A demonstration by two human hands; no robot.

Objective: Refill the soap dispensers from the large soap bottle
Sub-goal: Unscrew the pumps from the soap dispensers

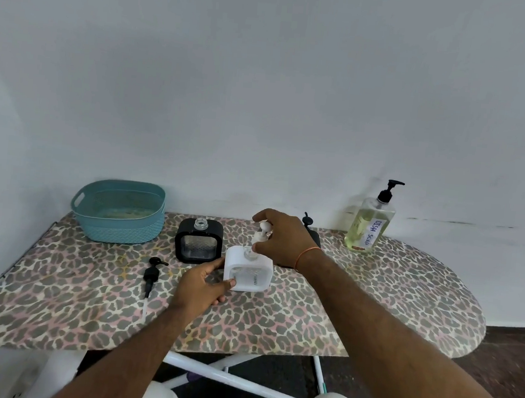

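Note:
A white square soap dispenser (pixel 254 263) stands mid-board. My left hand (pixel 203 285) grips its lower left corner. Above it, my right hand (pixel 278 236) pinches its white pump head (pixel 262 232), which sits tilted over the dispenser's neck. Just behind and to the left stands a black square dispenser (pixel 198 241) with an open glass neck. Its black pump (pixel 152 276) lies flat on the board to the left, tube pointing toward me. The large clear bottle of yellow soap (pixel 368 225), labelled DISH SOAP and capped with a black pump, stands at the back right.
The work surface is an ironing board (pixel 389 292) with a leopard-print cover, set against a white wall. A teal plastic basket (pixel 118 213) sits at the back left. Another dark object (pixel 311 230) is partly hidden behind my right hand. White board legs show below.

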